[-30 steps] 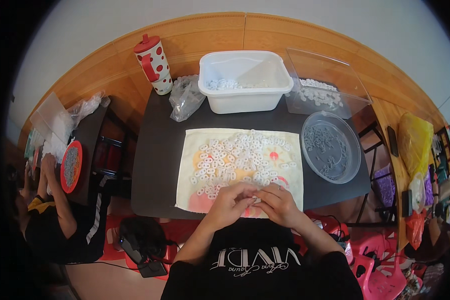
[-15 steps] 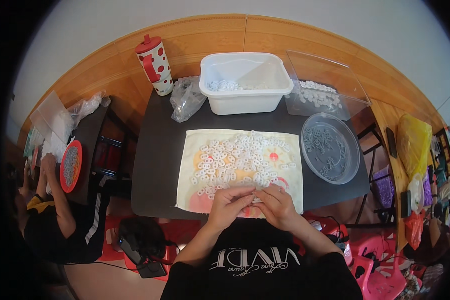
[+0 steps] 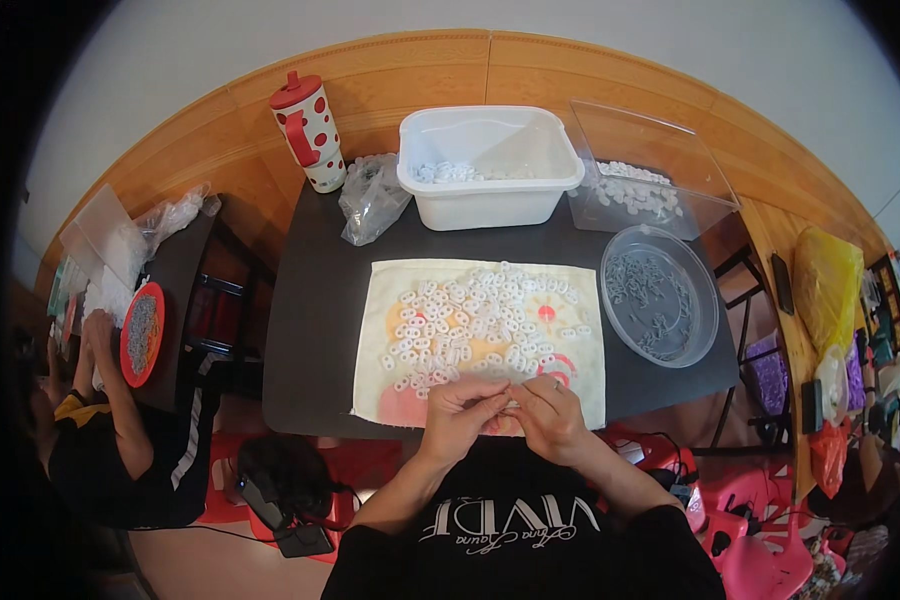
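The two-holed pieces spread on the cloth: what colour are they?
White; the two-holed pieces show best in the head view.

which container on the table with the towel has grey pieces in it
The round clear dish at the table's right; the white tub and clear rectangular box hold white pieces.

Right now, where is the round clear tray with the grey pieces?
In the head view, the round tray stands on the dark table, right of the patterned cloth, near the clear box.

Pieces [image 3: 490,325] lie on cloth [image 3: 373,335] before tub [image 3: 495,210].
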`<state>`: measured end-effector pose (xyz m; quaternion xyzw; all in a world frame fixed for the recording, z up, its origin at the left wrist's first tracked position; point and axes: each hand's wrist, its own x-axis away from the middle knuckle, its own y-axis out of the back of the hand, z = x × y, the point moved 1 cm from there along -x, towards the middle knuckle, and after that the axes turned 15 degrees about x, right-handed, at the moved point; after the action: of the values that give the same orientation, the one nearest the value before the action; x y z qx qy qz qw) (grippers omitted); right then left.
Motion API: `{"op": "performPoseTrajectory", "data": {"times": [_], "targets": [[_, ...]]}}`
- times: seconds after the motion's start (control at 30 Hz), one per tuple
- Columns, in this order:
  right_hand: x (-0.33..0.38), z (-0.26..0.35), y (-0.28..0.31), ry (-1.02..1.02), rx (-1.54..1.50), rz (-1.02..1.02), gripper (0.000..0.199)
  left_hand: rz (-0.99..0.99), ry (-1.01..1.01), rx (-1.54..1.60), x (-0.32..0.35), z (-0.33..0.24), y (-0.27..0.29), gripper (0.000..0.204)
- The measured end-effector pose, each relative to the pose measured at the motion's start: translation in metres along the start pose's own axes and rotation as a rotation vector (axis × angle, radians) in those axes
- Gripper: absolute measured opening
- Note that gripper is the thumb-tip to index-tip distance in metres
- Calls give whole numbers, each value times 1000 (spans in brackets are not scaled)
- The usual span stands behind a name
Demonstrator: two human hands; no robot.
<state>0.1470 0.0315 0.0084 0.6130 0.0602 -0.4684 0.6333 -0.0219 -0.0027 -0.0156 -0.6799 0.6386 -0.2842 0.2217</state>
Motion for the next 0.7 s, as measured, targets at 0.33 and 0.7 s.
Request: {"op": "performPoseTrajectory", "data": {"times": [0.33,0.7], "targets": [[-6,-2,2,112,16,-29,43,67,-25,-33,0,-1,3,15],[-22,-29,34,-113,-296,207,25,126,-17,-62,4,-8,-2,21]]}}
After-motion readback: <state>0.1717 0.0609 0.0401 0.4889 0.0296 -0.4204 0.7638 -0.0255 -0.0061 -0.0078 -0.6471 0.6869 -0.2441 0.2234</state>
